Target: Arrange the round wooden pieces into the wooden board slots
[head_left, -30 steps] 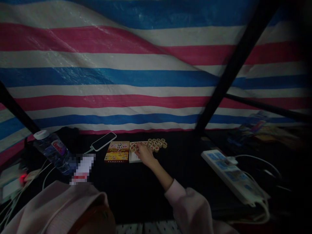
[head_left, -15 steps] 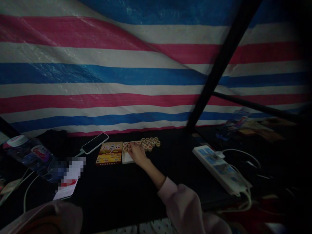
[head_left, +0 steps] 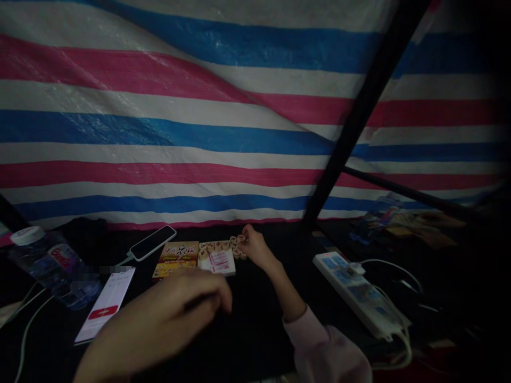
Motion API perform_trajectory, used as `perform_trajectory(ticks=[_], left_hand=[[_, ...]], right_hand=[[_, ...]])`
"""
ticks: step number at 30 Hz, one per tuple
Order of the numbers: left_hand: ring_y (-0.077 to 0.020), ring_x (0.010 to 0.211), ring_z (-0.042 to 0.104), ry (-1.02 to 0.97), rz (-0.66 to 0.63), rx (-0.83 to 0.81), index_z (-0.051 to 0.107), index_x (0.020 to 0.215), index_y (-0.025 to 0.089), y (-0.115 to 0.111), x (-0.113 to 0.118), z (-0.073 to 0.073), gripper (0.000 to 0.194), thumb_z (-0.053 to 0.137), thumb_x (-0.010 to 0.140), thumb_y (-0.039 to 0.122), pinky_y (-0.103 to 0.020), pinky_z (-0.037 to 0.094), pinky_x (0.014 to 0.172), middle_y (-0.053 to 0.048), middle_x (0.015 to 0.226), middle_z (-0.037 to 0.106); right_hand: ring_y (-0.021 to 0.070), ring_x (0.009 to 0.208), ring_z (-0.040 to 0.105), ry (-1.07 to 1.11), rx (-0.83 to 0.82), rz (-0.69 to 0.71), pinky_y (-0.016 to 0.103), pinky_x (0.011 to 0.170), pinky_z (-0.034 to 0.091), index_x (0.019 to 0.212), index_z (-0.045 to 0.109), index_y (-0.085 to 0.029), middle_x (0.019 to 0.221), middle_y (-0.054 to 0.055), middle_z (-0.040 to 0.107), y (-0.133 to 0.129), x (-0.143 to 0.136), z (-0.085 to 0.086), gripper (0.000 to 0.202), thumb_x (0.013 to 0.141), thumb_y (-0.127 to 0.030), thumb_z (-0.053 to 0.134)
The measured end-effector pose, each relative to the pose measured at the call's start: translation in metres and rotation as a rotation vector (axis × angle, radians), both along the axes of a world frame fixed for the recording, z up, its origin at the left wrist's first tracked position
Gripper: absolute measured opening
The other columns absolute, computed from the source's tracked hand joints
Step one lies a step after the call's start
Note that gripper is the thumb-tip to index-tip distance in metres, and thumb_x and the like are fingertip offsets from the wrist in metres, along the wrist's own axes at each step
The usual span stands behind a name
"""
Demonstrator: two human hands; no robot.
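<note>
We judge it part-done: round pieces (head_left: 212,246) in white box (head_left: 230,270), loose pieces (head_left: 233,240) at its two o'clock; grips of right hand (head_left: 256,250) and left hand (head_left: 171,308) unclear.

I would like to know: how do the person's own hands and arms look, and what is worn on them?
Both the left hand and the right hand are without gloves. A loose, plain, pale pinkish sleeve covers the right arm, ending below the elbow. No left sleeve shows.
</note>
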State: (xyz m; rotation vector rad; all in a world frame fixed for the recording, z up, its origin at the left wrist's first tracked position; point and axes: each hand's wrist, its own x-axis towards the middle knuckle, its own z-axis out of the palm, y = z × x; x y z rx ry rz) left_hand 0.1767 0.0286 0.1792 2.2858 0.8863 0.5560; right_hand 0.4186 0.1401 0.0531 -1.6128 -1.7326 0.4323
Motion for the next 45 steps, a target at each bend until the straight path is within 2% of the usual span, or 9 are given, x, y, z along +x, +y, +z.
perform_trajectory(ticks=[1, 3, 5, 7, 10, 13, 22, 29, 45], left_hand=[[-0.0135, 0.087, 0.059, 0.009, 0.014, -0.013, 0.065, 0.091, 0.024, 0.017, 0.004, -0.007, 0.025, 0.041, 0.090, 0.033, -0.027, 0.047, 0.080, 0.001, 0.093, 0.065], [-0.0149, 0.086, 0.060, 0.043, 0.124, -0.009, 0.063, 0.094, 0.022, 0.058, 0.012, -0.036, 0.027, 0.038, 0.089, 0.031, -0.029, 0.047, 0.080, 0.000, 0.093, 0.067], [-0.0187, 0.099, 0.058, 0.122, 0.407, 0.116, 0.060, 0.105, 0.022, 0.099, 0.016, -0.076, 0.028, 0.040, 0.087, 0.028, -0.036, 0.042, 0.091, -0.004, 0.107, 0.065], [-0.0212, 0.116, 0.050, 0.218, 0.565, 0.242, 0.056, 0.115, 0.024, 0.129, 0.016, -0.118, 0.033, 0.040, 0.086, 0.026, -0.044, 0.031, 0.102, -0.006, 0.123, 0.059], [-0.0230, 0.127, 0.041, 0.345, 0.610, 0.361, 0.052, 0.124, 0.023, 0.150, 0.012, -0.167, 0.038, 0.039, 0.088, 0.027, -0.047, 0.026, 0.105, -0.009, 0.138, 0.046], [-0.0244, 0.127, 0.041, 0.430, 0.624, 0.361, 0.050, 0.127, 0.022, 0.155, 0.008, -0.190, 0.041, 0.032, 0.091, 0.032, -0.048, 0.027, 0.104, -0.009, 0.136, 0.048], [-0.0263, 0.123, 0.043, 0.487, 0.636, 0.389, 0.051, 0.125, 0.019, 0.154, 0.009, -0.193, 0.041, 0.028, 0.092, 0.028, -0.048, 0.031, 0.100, -0.011, 0.131, 0.052], [-0.0266, 0.123, 0.043, 0.502, 0.638, 0.404, 0.049, 0.126, 0.018, 0.154, 0.009, -0.195, 0.041, 0.028, 0.092, 0.027, -0.047, 0.031, 0.100, -0.012, 0.130, 0.053], [-0.0242, 0.120, 0.045, 0.497, 0.644, 0.396, 0.051, 0.123, 0.020, 0.156, 0.007, -0.198, 0.039, 0.029, 0.092, 0.028, -0.044, 0.030, 0.100, -0.010, 0.127, 0.055]], right_hand=[[0.0107, 0.062, 0.052, 0.012, -0.008, -0.005, 0.020, 0.056, 0.037, 0.084, 0.046, -0.019, 0.071, -0.002, 0.055, -0.002, 0.006, -0.002, 0.022, 0.066, -0.011, 0.057], [0.0107, 0.062, 0.053, 0.038, -0.027, -0.012, 0.020, 0.055, 0.038, 0.083, 0.046, -0.019, 0.072, -0.002, 0.055, -0.008, 0.013, -0.011, 0.023, 0.065, -0.011, 0.058], [0.0110, 0.063, 0.054, 0.057, -0.036, -0.026, 0.020, 0.056, 0.039, 0.083, 0.046, -0.019, 0.074, -0.001, 0.057, -0.013, 0.018, -0.023, 0.024, 0.064, -0.012, 0.059], [0.0112, 0.065, 0.056, 0.060, -0.032, -0.044, 0.020, 0.058, 0.041, 0.085, 0.046, -0.018, 0.076, 0.000, 0.059, -0.017, 0.023, -0.035, 0.024, 0.065, -0.011, 0.057], [0.0120, 0.065, 0.058, 0.040, -0.040, -0.067, 0.021, 0.059, 0.042, 0.086, 0.047, -0.019, 0.075, 0.001, 0.060, -0.016, 0.032, -0.052, 0.021, 0.067, -0.011, 0.053], [0.0131, 0.065, 0.058, 0.029, -0.065, -0.098, 0.022, 0.059, 0.043, 0.084, 0.047, -0.019, 0.072, 0.000, 0.060, -0.012, 0.039, -0.065, 0.019, 0.068, -0.012, 0.053], [0.0118, 0.062, 0.058, 0.106, -0.099, -0.137, 0.021, 0.055, 0.045, 0.092, 0.051, -0.017, 0.080, 0.002, 0.062, -0.007, 0.037, -0.071, 0.030, 0.064, -0.005, 0.052], [0.0125, 0.063, 0.057, -0.001, -0.055, -0.090, 0.023, 0.060, 0.045, 0.085, 0.058, -0.016, 0.073, 0.001, 0.060, -0.008, 0.038, -0.070, 0.020, 0.068, -0.008, 0.051], [0.0130, 0.066, 0.056, -0.042, -0.033, -0.100, 0.025, 0.063, 0.045, 0.083, 0.059, -0.017, 0.078, 0.002, 0.061, -0.010, 0.034, -0.066, 0.016, 0.070, -0.012, 0.051]])
